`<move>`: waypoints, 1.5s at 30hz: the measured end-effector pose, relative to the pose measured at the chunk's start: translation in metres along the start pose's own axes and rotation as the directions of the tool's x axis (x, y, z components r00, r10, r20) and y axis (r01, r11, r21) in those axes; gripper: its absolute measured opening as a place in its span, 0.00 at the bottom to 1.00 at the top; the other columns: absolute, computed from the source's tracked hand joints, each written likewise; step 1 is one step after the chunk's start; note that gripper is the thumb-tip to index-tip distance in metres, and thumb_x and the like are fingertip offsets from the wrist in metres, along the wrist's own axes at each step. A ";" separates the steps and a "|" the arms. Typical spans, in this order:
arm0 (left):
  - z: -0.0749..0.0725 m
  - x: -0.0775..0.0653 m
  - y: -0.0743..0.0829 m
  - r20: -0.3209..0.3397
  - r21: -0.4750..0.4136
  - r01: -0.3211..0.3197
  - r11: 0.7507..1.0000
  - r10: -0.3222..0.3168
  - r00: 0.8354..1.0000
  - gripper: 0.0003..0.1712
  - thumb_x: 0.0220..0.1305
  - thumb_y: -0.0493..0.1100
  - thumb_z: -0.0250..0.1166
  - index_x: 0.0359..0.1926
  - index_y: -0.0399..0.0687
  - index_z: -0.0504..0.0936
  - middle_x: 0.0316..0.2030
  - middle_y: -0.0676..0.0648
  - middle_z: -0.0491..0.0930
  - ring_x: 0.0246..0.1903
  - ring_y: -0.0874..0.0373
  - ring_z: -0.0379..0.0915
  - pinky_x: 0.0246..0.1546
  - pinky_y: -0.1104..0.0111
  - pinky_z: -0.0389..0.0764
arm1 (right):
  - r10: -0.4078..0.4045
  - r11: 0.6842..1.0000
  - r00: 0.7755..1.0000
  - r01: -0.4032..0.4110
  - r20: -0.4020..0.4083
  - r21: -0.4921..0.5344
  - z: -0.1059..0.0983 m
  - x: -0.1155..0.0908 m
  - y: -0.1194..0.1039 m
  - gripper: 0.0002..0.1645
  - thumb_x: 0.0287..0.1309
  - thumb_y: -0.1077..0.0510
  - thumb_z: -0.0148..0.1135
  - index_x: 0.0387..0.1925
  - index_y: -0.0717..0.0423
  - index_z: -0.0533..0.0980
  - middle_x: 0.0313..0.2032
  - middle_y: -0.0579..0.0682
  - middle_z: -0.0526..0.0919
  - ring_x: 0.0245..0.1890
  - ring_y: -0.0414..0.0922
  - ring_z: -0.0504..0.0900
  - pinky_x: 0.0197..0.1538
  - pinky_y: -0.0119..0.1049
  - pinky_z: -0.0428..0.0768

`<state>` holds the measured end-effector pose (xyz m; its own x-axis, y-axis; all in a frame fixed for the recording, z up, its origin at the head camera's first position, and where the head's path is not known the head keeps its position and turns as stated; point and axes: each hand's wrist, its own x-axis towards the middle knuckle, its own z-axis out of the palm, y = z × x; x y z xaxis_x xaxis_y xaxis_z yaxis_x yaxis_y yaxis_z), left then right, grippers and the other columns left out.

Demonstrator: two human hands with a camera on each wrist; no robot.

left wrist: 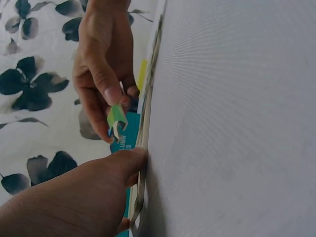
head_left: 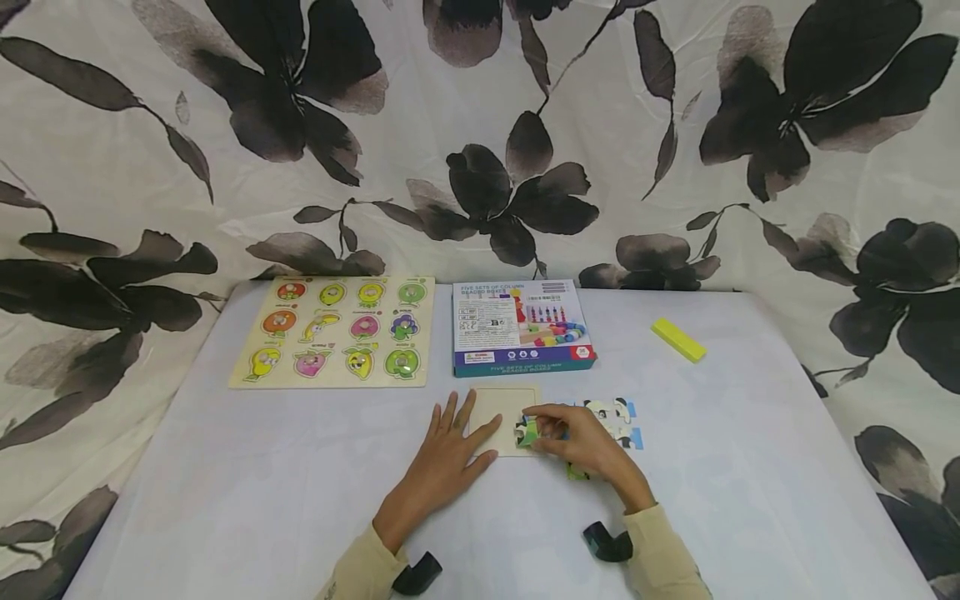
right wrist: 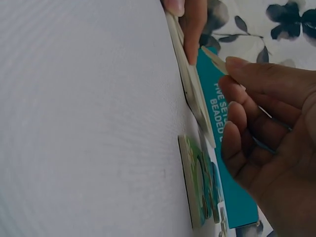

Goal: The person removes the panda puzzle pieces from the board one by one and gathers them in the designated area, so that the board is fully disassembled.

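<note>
A small square wooden puzzle tray (head_left: pixel 510 402) lies on the white tablecloth before me. My left hand (head_left: pixel 444 457) rests on its left part with fingers spread; in the left wrist view the thumb (left wrist: pixel 132 157) touches the tray's near edge. Above the tray's right side, my right hand (head_left: pixel 588 437) pinches a green, white and black puzzle piece (head_left: pixel 526 432) between thumb and fingers. From the right wrist the same piece (right wrist: pixel 215 61) shows edge-on, tilted and apart from the tray (right wrist: pixel 190 84). More puzzle pieces (head_left: pixel 619 421) with panda pictures lie right of the tray, partly hidden by that hand.
Behind the tray lies a boxed bead set (head_left: pixel 517 333), with a wooden fruit puzzle board (head_left: pixel 337 333) to its left. A yellow block (head_left: pixel 678 340) lies at the back right. Floral cloth (head_left: pixel 510 150) hangs behind the table. Dark wrist cameras (head_left: pixel 607 543) sit at both sleeves.
</note>
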<state>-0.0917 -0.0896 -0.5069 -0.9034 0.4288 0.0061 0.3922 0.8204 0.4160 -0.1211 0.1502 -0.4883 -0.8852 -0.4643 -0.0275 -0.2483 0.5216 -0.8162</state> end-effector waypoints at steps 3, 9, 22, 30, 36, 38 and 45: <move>0.000 0.000 0.000 -0.002 0.003 0.000 1.000 0.000 1.000 0.29 0.68 0.57 0.56 0.67 0.58 0.69 0.74 0.38 0.46 0.72 0.35 0.35 0.69 0.42 0.39 | 0.016 1.000 1.000 -0.016 0.000 0.011 -0.002 -0.001 -0.001 0.23 0.53 0.62 0.69 0.53 0.56 0.79 0.32 0.44 0.79 0.31 0.40 0.75 0.38 0.31 0.78; 0.001 -0.001 0.001 -0.004 0.003 0.004 1.000 -0.004 1.000 0.29 0.68 0.57 0.56 0.68 0.58 0.69 0.74 0.38 0.46 0.72 0.35 0.35 0.69 0.42 0.39 | 0.042 0.999 0.999 -0.042 -0.006 0.019 -0.005 -0.006 -0.002 0.23 0.55 0.63 0.68 0.54 0.55 0.78 0.32 0.44 0.80 0.31 0.40 0.76 0.39 0.31 0.78; 0.005 0.000 -0.002 -0.007 -0.001 0.008 1.000 -0.008 1.000 0.29 0.68 0.58 0.55 0.68 0.59 0.68 0.74 0.38 0.45 0.73 0.37 0.32 0.70 0.43 0.37 | 0.065 0.995 0.998 -0.064 -0.005 0.077 -0.016 -0.012 0.001 0.24 0.56 0.62 0.66 0.56 0.53 0.77 0.33 0.45 0.79 0.33 0.43 0.77 0.39 0.30 0.78; 0.005 -0.001 -0.001 -0.010 0.000 0.002 1.000 -0.002 1.000 0.29 0.69 0.57 0.55 0.68 0.59 0.69 0.74 0.38 0.45 0.73 0.36 0.33 0.70 0.43 0.38 | 0.066 0.992 0.998 -0.065 -0.008 0.112 -0.023 -0.018 0.004 0.24 0.57 0.60 0.66 0.56 0.54 0.77 0.34 0.46 0.79 0.34 0.44 0.78 0.39 0.31 0.78; 0.004 -0.001 0.000 -0.012 -0.014 0.000 1.000 0.000 1.000 0.29 0.69 0.57 0.55 0.68 0.58 0.69 0.74 0.37 0.46 0.73 0.35 0.33 0.69 0.42 0.38 | 0.090 0.989 0.996 -0.087 -0.017 0.118 -0.027 -0.022 0.007 0.24 0.57 0.58 0.67 0.56 0.54 0.77 0.35 0.48 0.79 0.36 0.45 0.77 0.41 0.31 0.79; 0.005 0.000 -0.001 -0.012 -0.013 -0.001 1.000 0.001 1.000 0.29 0.69 0.57 0.55 0.68 0.58 0.69 0.74 0.37 0.45 0.73 0.36 0.32 0.69 0.42 0.37 | 0.097 0.989 0.995 -0.094 -0.021 0.117 -0.029 -0.024 0.007 0.24 0.57 0.58 0.67 0.57 0.55 0.76 0.35 0.48 0.79 0.36 0.45 0.77 0.41 0.31 0.78; 0.005 0.000 -0.002 -0.015 -0.026 0.000 1.000 0.000 1.000 0.29 0.69 0.57 0.55 0.68 0.59 0.68 0.74 0.38 0.45 0.73 0.36 0.31 0.70 0.43 0.36 | 0.108 0.987 0.993 -0.103 -0.038 0.122 -0.037 -0.031 0.013 0.25 0.58 0.62 0.65 0.58 0.58 0.74 0.34 0.49 0.79 0.34 0.44 0.77 0.37 0.31 0.77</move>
<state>-0.0917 -0.0890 -0.5120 -0.9060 0.4229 0.0192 0.3876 0.8103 0.4395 -0.1116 0.1978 -0.4768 -0.9212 -0.3777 -0.0939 -0.1061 0.4758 -0.8731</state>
